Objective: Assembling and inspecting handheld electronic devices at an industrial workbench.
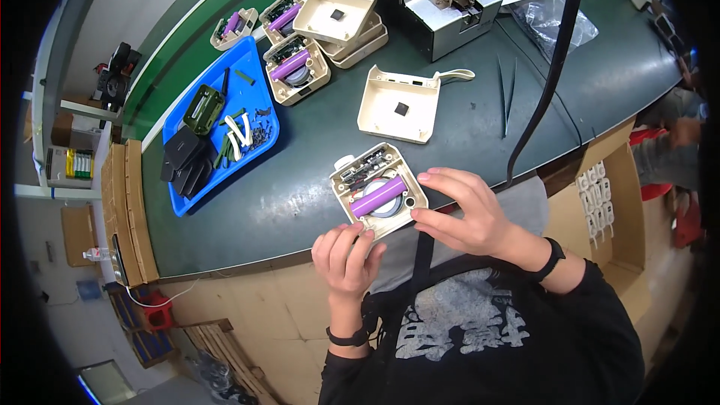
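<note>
In front of me, at the table's near edge, lies an open beige plastic housing [349, 217]. Inside it are a purple cylindrical battery [379, 196], a circuit board along the far side and a round silver part partly under the battery. My left hand [346, 261] grips the housing's near-left edge with bent fingers. At the right side my right hand [469, 214] has thumb and fingers closed on its edge and corner. Just beyond sits a matching beige cover [397, 109] with a strap loop and a small black square inside.
At left, a blue tray [271, 131] holds black covers, a green case, white and green strips and screws. Behind it stand more beige housings [298, 71] and stacked covers [337, 15]. A metal machine [465, 22], tweezers [508, 97], a black cable [551, 79] and a plastic bag [555, 22] are right.
</note>
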{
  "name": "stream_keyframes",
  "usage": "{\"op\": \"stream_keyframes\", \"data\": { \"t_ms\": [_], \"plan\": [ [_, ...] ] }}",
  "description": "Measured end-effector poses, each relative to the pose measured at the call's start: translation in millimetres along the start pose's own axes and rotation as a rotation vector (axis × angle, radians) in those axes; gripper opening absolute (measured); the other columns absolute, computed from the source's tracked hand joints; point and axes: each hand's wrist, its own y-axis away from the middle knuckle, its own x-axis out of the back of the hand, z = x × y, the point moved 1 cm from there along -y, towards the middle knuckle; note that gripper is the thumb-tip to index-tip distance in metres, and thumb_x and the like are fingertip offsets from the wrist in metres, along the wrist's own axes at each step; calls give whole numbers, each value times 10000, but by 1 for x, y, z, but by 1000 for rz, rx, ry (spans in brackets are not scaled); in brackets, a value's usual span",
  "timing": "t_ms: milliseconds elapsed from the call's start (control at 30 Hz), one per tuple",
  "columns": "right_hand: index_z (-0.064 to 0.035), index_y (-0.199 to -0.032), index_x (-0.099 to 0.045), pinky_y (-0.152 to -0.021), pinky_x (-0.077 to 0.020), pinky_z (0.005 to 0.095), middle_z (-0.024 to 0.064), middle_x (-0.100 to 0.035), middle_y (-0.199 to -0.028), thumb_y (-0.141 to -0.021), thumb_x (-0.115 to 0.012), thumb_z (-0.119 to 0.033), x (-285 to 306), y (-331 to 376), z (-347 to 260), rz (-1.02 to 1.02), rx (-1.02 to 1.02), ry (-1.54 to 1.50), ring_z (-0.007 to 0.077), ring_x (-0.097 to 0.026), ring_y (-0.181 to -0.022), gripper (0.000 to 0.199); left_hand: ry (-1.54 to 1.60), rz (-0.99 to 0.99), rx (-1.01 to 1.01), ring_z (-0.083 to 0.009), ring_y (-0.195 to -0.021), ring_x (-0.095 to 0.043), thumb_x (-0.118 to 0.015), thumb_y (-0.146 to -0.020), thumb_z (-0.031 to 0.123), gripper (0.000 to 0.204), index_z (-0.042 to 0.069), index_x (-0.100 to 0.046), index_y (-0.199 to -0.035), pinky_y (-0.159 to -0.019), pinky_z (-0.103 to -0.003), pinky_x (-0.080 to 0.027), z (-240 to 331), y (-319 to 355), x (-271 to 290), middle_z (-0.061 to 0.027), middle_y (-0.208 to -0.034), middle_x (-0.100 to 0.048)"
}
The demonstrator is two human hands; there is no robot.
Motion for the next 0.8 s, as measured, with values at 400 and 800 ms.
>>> {"op": "stream_keyframes", "data": {
  "t_ms": [400, 800],
  "plan": [
    [-117, -964, -692, -775, -520, 333, 100, -621, -1149, -721, -675, -113, -7, -4, 3, -28, 64, 45, 257, -621, -1022, 244, 107, 65, 81, -227, -953, -619, -782, -780, 196, 307, 120, -637, -1040, -810, -344, -459, -2, 10, -10, -21, -1004, -672],
    [-111, -956, -696, -755, -526, 331, 81, -646, -1117, -680, -700, -59, -4, -7, 5, -68, -17, -78, 252, -612, -961, 282, 191, 85, 93, -226, -945, -632, -825, -706, 171, 335, 123, -642, -983, -806, -337, -486, -6, 2, -9, -5, -968, -675]
  ]
}}
